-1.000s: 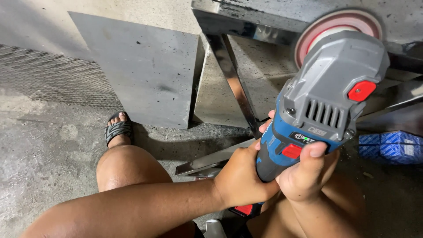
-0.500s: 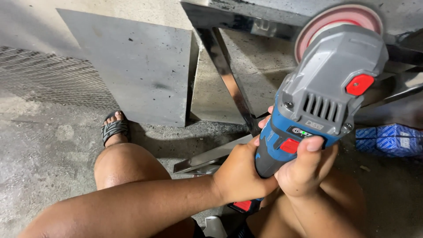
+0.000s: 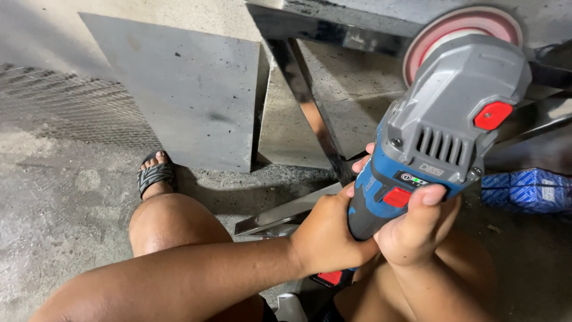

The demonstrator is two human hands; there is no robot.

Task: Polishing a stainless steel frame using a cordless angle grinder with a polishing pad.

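Both hands hold a blue and grey cordless angle grinder point(image 3: 441, 137) upright in front of me. My left hand point(image 3: 328, 235) wraps the blue body from the left. My right hand point(image 3: 411, 229) grips it from the right, thumb resting by the red switch. The grinder's pinkish round disc point(image 3: 459, 27) sits at the top, close to a dark metal frame point(image 3: 310, 101) of steel bars. My bare left knee point(image 3: 173, 223) is below the hands, and my sandalled foot point(image 3: 155, 176) rests on the concrete floor.
A grey metal sheet point(image 3: 185, 89) leans at the upper left, with wire mesh point(image 3: 59, 107) beside it. A steel angle bar point(image 3: 280, 214) lies on the floor under my hands. A blue packet point(image 3: 527, 191) lies at the right edge.
The view has drifted slightly; the grinder and both hands keep the same grip and sit a touch lower right in the picture. Nothing was let go or picked up.
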